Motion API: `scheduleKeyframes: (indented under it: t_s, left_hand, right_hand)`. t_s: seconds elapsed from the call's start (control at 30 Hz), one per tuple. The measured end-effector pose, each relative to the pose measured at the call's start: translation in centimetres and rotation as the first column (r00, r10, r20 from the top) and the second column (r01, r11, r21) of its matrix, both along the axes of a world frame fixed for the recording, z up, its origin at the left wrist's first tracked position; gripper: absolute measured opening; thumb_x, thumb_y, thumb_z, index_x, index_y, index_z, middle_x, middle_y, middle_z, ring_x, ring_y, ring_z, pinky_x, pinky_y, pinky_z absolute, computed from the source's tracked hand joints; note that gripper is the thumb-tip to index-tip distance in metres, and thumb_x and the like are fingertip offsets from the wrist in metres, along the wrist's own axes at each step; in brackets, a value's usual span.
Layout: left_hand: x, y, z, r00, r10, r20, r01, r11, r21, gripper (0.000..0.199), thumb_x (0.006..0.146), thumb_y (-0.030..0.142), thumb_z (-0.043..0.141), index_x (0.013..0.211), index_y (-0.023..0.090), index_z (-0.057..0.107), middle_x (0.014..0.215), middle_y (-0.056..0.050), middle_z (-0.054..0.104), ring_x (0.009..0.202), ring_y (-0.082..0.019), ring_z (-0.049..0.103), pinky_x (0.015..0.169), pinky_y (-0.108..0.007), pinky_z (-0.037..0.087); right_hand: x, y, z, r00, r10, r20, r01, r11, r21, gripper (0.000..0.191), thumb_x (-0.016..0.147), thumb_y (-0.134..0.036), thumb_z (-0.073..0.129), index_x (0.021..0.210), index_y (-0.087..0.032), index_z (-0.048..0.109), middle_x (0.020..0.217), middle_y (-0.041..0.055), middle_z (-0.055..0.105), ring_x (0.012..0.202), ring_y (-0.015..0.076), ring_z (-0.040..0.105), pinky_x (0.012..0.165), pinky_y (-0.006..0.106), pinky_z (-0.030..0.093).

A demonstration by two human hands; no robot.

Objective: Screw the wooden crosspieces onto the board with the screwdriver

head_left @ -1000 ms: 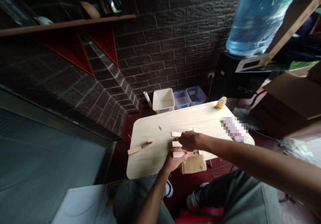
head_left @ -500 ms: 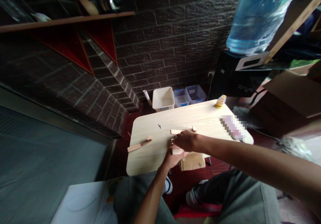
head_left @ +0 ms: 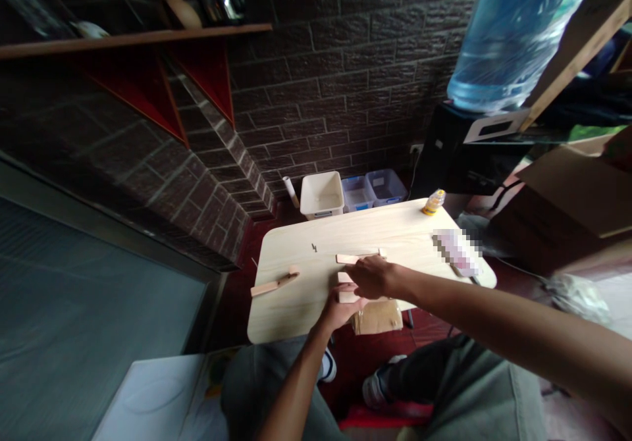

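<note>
Near the front edge of the pale table point(head_left: 306, 303), my left hand point(head_left: 340, 306) is closed round a wooden piece point(head_left: 348, 297). My right hand point(head_left: 372, 276) is just above and right of it, bent over the wooden parts, its fingertips hidden beneath. A second wooden block end point(head_left: 343, 277) shows left of my right hand. Behind my hands lies a wooden strip point(head_left: 347, 259) with a small upright end. On the left of the table rests a joined wooden piece point(head_left: 266, 288). Several small dark screws point(head_left: 315, 247) lie behind it.
A yellow-labelled bottle point(head_left: 434, 202) stands at the back right corner, with a blurred flat object point(head_left: 457, 251) nearer the right edge. Beyond the table are a cream bin point(head_left: 322, 194) and two clear bins point(head_left: 386, 187). A cardboard piece point(head_left: 378, 317) sits below the front edge.
My right hand has shifted slightly right, uncovering more of the wooden block end beside it. My left hand stays around its piece. The view has moved a little.
</note>
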State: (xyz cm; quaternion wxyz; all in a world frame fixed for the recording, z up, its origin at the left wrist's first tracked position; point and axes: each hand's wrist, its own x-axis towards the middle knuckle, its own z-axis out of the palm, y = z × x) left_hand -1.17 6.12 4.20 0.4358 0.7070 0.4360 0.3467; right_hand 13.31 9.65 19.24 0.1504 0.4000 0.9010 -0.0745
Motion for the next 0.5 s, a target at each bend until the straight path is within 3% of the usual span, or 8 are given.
scheduleKeyframes:
  t_s: [0.13, 0.33, 0.4, 0.5]
  left_hand:
    - [-0.2, 0.1, -0.6, 1.0, 0.01, -0.011, -0.011, 0.998, -0.056, 0.021, 0.075, 0.034, 0.075, 0.07, 0.016, 0.065, 0.077, -0.005, 0.07, 0.068, -0.014, 0.06, 0.065, -0.025, 0.05]
    - [0.0, 0.0, -0.3, 0.999, 0.035, -0.026, -0.037, 0.997, -0.07, 0.018, 0.077, 0.036, 0.074, 0.077, 0.018, 0.07, 0.087, -0.006, 0.073, 0.079, -0.017, 0.066, 0.073, -0.026, 0.052]
    - [0.0, -0.1, 0.0, 0.999, 0.03, -0.023, -0.031, 0.998, -0.053, 0.017, 0.077, 0.035, 0.073, 0.077, 0.019, 0.071, 0.089, -0.007, 0.073, 0.082, -0.017, 0.066, 0.077, -0.026, 0.053]
    - [0.1, 0.0, 0.4, 0.999, 0.003, -0.036, -0.004, 0.999, -0.052, 0.017, 0.079, 0.035, 0.071, 0.076, 0.018, 0.071, 0.085, -0.006, 0.073, 0.078, -0.016, 0.066, 0.074, -0.026, 0.053]
  right_hand:
    - [-0.9, 0.0, -0.3, 0.99, 0.135, 0.041, -0.136, 0.991, 0.015, 0.031, 0.079, -0.014, 0.064, 0.111, -0.012, 0.064, 0.106, 0.0184, 0.071, 0.09, 0.03, 0.071, 0.066, 0.042, 0.06]
    - [-0.4, 1.5, -1.1, 0.979, 0.184, 0.086, -0.179, 0.982, -0.056, 0.017, 0.08, -0.018, 0.066, 0.094, -0.009, 0.068, 0.097, 0.0176, 0.073, 0.088, 0.0281, 0.071, 0.071, 0.037, 0.059]
    - [-0.2, 1.8, -1.4, 0.98, 0.182, 0.08, -0.178, 0.982, -0.058, 0.016, 0.078, -0.021, 0.069, 0.088, -0.009, 0.069, 0.091, 0.0159, 0.074, 0.085, 0.0264, 0.072, 0.073, 0.034, 0.058]
    - [-0.6, 1.7, -1.8, 0.99, 0.114, 0.078, -0.118, 0.992, 0.044, 0.015, 0.071, -0.02, 0.072, 0.083, -0.01, 0.069, 0.08, 0.0124, 0.074, 0.074, 0.0269, 0.071, 0.066, 0.037, 0.059]
